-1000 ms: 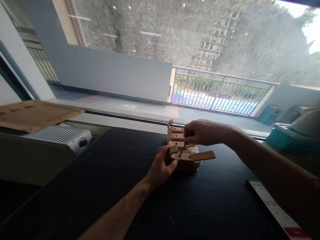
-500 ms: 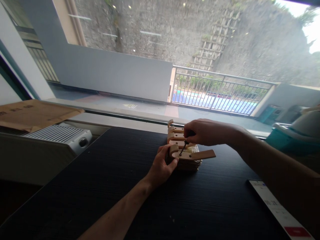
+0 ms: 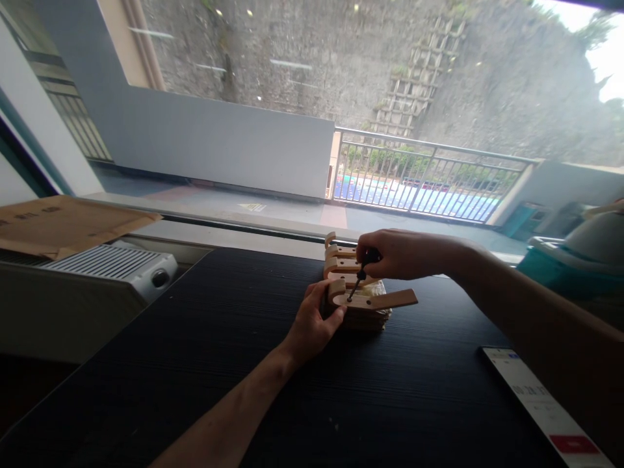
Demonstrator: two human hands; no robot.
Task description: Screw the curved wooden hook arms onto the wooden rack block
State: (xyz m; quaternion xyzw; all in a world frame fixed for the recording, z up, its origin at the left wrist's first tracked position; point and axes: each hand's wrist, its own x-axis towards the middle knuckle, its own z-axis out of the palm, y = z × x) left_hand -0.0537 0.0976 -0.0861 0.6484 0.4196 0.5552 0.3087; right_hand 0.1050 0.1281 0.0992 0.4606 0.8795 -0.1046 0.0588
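A stack of light wooden hook-shaped pieces point(image 3: 358, 313) sits at the far middle of the black table point(image 3: 205, 364). One long wooden piece point(image 3: 385, 299) lies on top, pointing right. My left hand point(image 3: 312, 325) grips the stack's near left corner, fingers curled against the wood. My right hand point(image 3: 397, 255) is closed on a small dark screwdriver point(image 3: 358, 281), whose tip rests in a hole of the top piece. More hooked wooden pieces point(image 3: 338, 257) line up behind.
A white heater-like unit point(image 3: 117, 266) and brown cardboard point(image 3: 58, 224) lie at the left. A phone point(image 3: 543, 406) lies at the table's right front. A teal and white object point(image 3: 580, 260) stands at the far right. A window fills the background.
Both hands keep their hold. The screwdriver stays on the hole, with only a slight shift of my right hand and of the view.
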